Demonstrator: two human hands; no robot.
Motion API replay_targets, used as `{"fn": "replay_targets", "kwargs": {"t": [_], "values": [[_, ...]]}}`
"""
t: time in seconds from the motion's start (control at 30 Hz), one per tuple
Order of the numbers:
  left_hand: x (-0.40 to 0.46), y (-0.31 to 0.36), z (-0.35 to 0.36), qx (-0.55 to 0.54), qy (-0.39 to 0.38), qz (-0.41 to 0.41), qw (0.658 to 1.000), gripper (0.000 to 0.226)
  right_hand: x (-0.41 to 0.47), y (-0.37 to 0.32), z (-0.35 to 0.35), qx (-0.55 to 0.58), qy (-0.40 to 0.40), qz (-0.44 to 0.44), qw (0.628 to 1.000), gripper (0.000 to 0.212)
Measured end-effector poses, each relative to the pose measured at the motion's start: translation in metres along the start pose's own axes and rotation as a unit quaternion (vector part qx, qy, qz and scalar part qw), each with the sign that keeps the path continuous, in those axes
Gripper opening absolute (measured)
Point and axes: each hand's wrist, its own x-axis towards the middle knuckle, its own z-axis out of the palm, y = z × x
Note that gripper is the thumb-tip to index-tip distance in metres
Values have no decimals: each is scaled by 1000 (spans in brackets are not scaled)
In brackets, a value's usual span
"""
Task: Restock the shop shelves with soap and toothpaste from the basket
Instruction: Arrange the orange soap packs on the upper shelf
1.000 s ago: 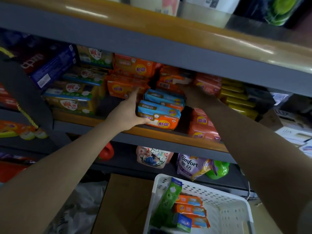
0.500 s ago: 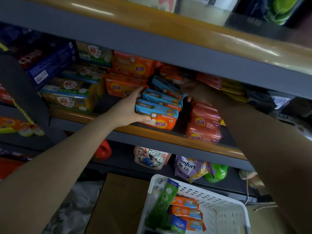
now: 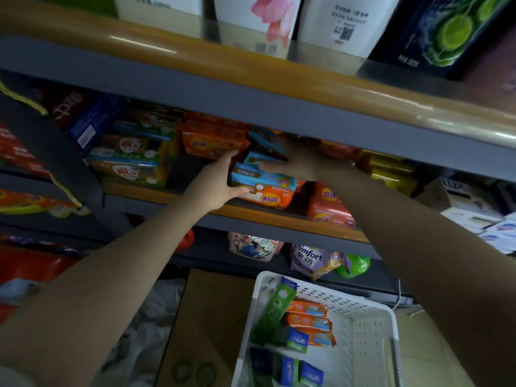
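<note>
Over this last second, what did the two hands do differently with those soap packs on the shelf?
The right hand came forward out of the back orange packs and now lies with straight fingers on top of the stack of blue-and-orange wrapped soap packs. The left hand stayed gripping the stack's left end, thumb under the bottom pack. The stack remains on the wooden shelf, and the white perforated plastic basket below looks untouched.

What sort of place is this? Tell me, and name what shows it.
Most likely a small shop's toiletries aisle: tiered shelves stacked with packaged soap packs, and a white basket of more stock below.
</note>
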Motion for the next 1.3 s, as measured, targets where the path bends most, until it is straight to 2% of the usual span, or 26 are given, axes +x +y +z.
{"fn": "replay_targets", "kwargs": {"t": [0.1, 0.3, 0.37, 0.47, 0.53, 0.63, 0.73, 0.8, 0.93, 1.07, 1.13, 1.23, 1.3], "values": [[-5, -4, -4, 17, 4, 2, 1000, 61, -6, -8, -1, -158, 13, -13, 987, 70], [5, -7, -7, 11, -77, 3, 997, 53, -6, -29, 17, -205, -7, -44, 978, 93], [4, -11, -7, 11, -77, 7, 997, 50, -1, -35, 20, -232, 6, -27, 972, 91], [2, -17, -13, 2, -57, 22, 998, 49, 6, -42, 16, -256, 19, -18, 966, 74], [-3, -20, -19, -15, -40, 35, 998, 49, 3, -44, 9, -214, 8, -1, 977, 74], [-12, -18, -31, -70, -16, 55, 996, 47, -8, -40, 0, -79, -24, 32, 996, 78], [-19, -7, -47, -99, 34, 101, 989, 41, -17, -31, -6, 37, -57, 52, 996, 68], [-20, 0, -61, -49, 56, 140, 987, 39, -19, -27, -6, 51, -66, 58, 995, 65], [-15, -7, -83, 65, 31, 154, 985, 44, -8, -30, 4, -85, -18, 22, 996, 64], [-9, -4, -80, 69, 5, 148, 987, 56, 12, -37, 29, -172, 32, -5, 985, 59], [-5, -3, -70, 78, -25, 129, 988, 59, 16, -38, 35, -166, 49, 14, 985, 50], [-2, -14, -60, 237, -53, 102, 965, 52, 7, -32, 24, -180, 66, 16, 981, 49], [-2, -22, -57, 292, -69, 101, 949, 51, -4, -24, 10, -53, 98, 74, 991, 50]]}}
